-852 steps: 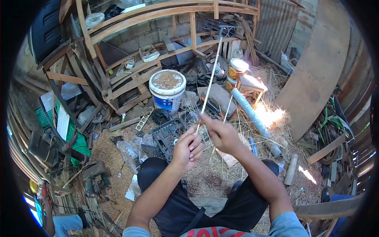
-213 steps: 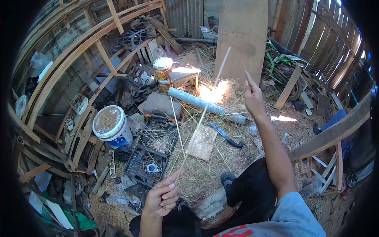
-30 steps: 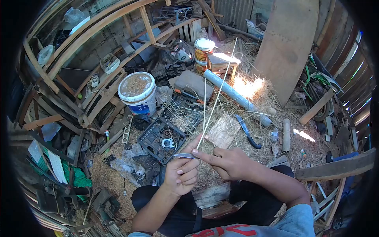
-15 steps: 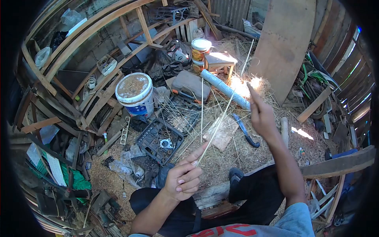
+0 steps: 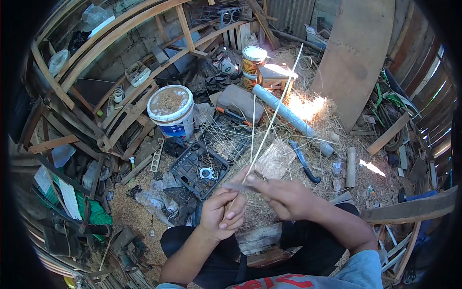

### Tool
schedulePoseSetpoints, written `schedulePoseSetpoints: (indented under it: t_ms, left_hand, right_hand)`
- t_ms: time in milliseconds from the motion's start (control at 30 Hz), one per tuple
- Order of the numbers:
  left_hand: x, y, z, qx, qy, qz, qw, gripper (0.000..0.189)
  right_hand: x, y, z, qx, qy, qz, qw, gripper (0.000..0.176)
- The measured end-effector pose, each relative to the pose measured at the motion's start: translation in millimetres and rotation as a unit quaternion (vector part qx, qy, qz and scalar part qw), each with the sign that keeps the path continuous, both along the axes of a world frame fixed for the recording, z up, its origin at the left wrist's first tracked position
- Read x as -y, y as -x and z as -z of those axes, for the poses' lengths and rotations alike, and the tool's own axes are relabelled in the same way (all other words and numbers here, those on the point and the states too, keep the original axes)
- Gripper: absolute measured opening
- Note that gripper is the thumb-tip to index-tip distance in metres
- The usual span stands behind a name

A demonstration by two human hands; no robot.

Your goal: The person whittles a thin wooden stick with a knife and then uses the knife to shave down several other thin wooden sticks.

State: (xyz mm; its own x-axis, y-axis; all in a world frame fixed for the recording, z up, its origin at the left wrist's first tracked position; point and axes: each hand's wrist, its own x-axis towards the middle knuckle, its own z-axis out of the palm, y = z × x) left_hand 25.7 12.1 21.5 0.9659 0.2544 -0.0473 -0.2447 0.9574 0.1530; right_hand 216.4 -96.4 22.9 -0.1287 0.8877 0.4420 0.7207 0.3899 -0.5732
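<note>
My left hand point(image 5: 222, 216) is closed round the lower end of a long, thin, pale strip point(image 5: 275, 113), which looks like bamboo or cane. The strip slants up and away to the right. My right hand point(image 5: 291, 198) is closed just beside it, gripping what looks like a knife point(image 5: 237, 186). Its flat grey blade lies across the strip near my left fingers, and its handle is hidden in my fist. A second pale strip point(image 5: 253, 127) stands out beyond my hands; its lower end is hidden behind my fingers.
A blue-handled machete point(image 5: 304, 161) lies by a wooden block point(image 5: 274, 161) on straw-strewn ground. Farther off are a grey-blue pipe point(image 5: 284, 110), a small wooden stool point(image 5: 276, 76), a white bucket point(image 5: 171, 113) and a dark open toolbox tray point(image 5: 199, 171). A curved wooden frame point(image 5: 120, 36) rises at left.
My right hand has come down and left from its raised place to meet my left hand at the strip. The grey blade now shows. The view has shifted slightly.
</note>
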Motion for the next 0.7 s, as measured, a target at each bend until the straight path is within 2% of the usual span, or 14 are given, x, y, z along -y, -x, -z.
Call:
schedulePoseSetpoints:
  t_ms: [167,267,367,467,567,667,700]
  left_hand:
    - [0.3,-0.5,5.2,0.003,-0.019,-0.003,1.000,0.055]
    - [1.5,-1.9,-0.6,-0.045,-0.032,-0.018,0.998,0.062]
    - [1.5,-1.5,0.7,-0.036,-0.013,-0.019,0.999,0.065]
    - [1.1,-0.2,9.8,-0.017,-0.031,-0.012,0.999,0.064]
    - [1.2,-0.7,8.1,-0.037,-0.056,-0.011,0.998,0.066]
    - [2.0,-2.3,3.7,-0.061,-0.076,0.000,0.995,0.067]
    - [3.2,-2.9,4.5,-0.064,-0.085,0.004,0.994,0.068]
  right_hand:
    - [1.1,11.0,13.5,0.006,0.016,-0.039,0.999,0.069]
    - [4.0,11.8,5.1,0.059,0.037,-0.003,0.998,0.068]
    - [1.0,5.5,7.4,0.049,0.034,0.039,0.997,0.065]
    - [-1.7,-1.7,5.2,0.013,0.048,0.061,0.997,0.064]
    - [-3.0,-4.2,13.4,-0.014,0.010,0.057,0.998,0.060]
    - [-0.2,7.5,4.5,-0.194,0.021,0.089,0.977,0.050]
    - [-1.3,7.3,4.6,-0.185,-0.005,0.097,0.978,0.048]
